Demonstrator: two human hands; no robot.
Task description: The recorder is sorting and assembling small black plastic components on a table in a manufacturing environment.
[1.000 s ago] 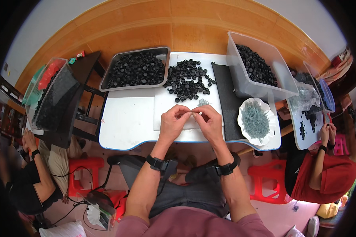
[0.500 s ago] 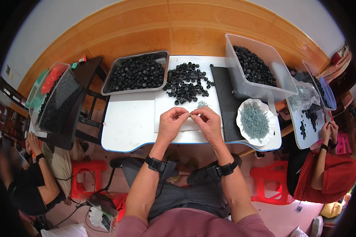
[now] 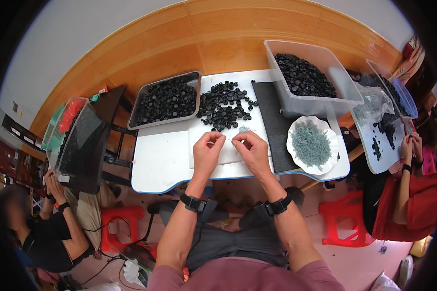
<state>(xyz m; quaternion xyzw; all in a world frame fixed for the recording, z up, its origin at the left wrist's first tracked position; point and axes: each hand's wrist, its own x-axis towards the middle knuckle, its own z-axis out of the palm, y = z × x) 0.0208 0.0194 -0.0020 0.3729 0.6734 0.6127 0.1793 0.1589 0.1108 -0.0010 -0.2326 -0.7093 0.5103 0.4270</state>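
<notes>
Pinching narrowly, any contents too small to tell, the left grip (image 3: 207,151) and right grip (image 3: 251,151) have many black caps (image 3: 221,118) remaining beyond them and strips (image 3: 311,143) rightward, finished pieces indistinguishable.

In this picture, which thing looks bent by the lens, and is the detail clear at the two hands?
In the head view, the wooden wall panel bows into an arc and the corners go black; in the same head view, the left hand and right hand look fairly sharp, but whatever is between them is too small to identify.
</notes>
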